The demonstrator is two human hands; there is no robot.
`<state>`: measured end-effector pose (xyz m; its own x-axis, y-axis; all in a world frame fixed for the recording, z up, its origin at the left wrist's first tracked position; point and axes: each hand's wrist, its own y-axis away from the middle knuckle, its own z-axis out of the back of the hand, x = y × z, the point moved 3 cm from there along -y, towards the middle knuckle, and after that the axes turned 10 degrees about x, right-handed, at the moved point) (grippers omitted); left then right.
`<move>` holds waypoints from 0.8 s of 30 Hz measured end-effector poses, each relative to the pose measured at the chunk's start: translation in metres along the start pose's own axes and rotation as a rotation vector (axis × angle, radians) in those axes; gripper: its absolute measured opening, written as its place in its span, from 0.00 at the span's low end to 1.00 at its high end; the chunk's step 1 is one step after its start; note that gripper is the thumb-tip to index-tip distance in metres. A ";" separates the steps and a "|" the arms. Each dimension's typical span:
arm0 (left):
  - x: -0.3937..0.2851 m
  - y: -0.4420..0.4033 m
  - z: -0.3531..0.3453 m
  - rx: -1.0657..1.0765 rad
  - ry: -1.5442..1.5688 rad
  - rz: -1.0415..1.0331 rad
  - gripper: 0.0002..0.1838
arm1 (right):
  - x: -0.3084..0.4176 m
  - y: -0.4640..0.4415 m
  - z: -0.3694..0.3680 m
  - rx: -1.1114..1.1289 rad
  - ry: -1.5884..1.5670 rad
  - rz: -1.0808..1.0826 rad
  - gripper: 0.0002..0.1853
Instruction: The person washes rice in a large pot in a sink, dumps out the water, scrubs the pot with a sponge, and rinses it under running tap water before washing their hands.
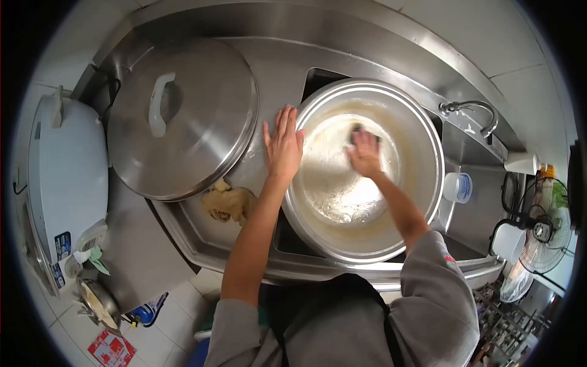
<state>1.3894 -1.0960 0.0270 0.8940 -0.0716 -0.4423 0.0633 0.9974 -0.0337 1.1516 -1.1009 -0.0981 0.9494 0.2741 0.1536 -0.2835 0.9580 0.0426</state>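
A large round metal pot [433,144] sits over the sink, its inside wet and shiny with a yellowish film. My left hand [284,147] rests against the pot's left rim, fingers stretched out and slightly apart. Down inside the pot is my right hand [365,153], somewhat blurred. Its fingers press on a dark scouring pad [356,129], mostly hidden beneath them, against the pot's bottom.
A big metal lid [208,116] with a pale handle lies to the left. Below it is a tan, crumpled cloth-like lump [229,203]. A faucet [483,110], a white tub [457,187] and a fan [543,229] stand right. A white appliance [68,165] is far left.
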 end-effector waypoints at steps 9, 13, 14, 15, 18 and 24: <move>0.001 -0.004 0.000 -0.004 0.032 0.007 0.24 | 0.099 -0.002 -0.005 0.122 0.203 0.372 0.28; -0.002 -0.002 0.006 -0.018 0.058 -0.010 0.23 | -0.022 -0.048 -0.003 0.264 0.124 -0.202 0.27; 0.000 0.000 0.005 -0.009 0.050 -0.017 0.23 | -0.043 -0.030 0.003 0.038 0.133 -0.080 0.27; 0.001 -0.002 0.002 -0.023 0.052 -0.021 0.23 | -0.040 -0.026 0.007 0.033 0.116 -0.181 0.25; 0.002 0.000 -0.003 -0.035 0.045 -0.029 0.24 | -0.005 -0.045 -0.019 -0.147 -0.050 -0.085 0.22; 0.000 -0.001 0.000 -0.007 0.002 -0.003 0.25 | 0.070 -0.040 -0.030 0.065 0.175 0.138 0.25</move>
<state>1.3893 -1.0973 0.0271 0.8927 -0.0748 -0.4444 0.0632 0.9972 -0.0410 1.2340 -1.1177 -0.1189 0.9086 0.4176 -0.0108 -0.4147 0.9048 0.0969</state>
